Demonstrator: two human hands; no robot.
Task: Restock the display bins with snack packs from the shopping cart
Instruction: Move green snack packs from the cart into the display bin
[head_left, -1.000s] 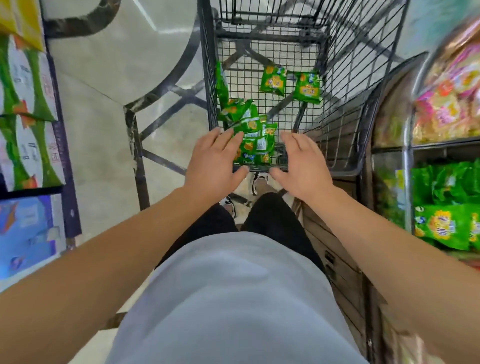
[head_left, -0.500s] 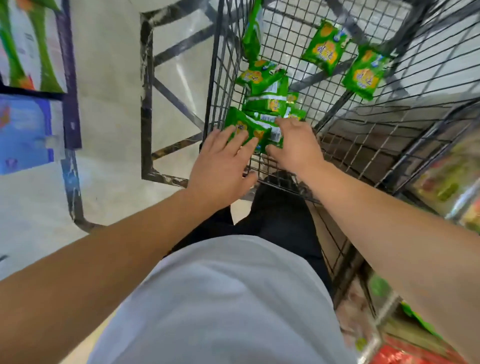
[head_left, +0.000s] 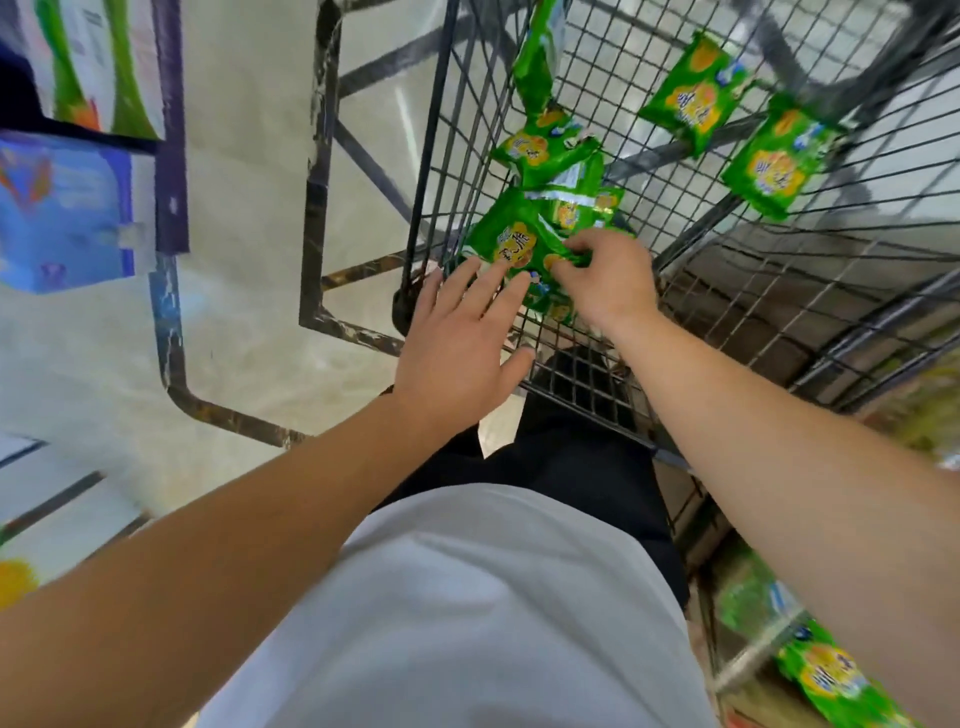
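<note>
**Both hands in the cart, on the green packs**

We see the wire shopping cart (head_left: 675, 332) filling the upper right of the frame. A heap of green snack packs (head_left: 550, 208) lies at centre top, against the cart's left wall. Our right hand (head_left: 610, 283) has its fingers curled down onto the near edge of the heap, pinching a pack there. Our left hand (head_left: 460, 343) lies flat with fingers straight and spread; the fingertips touch the nearest pack (head_left: 511, 244), gripping nothing. Two more packs (head_left: 691, 96) rest apart at upper right, on the cart's wire floor. At the lower right corner a display bin (head_left: 748, 660) shows, blurred, with a green pack (head_left: 826, 675) inside it.
</note>
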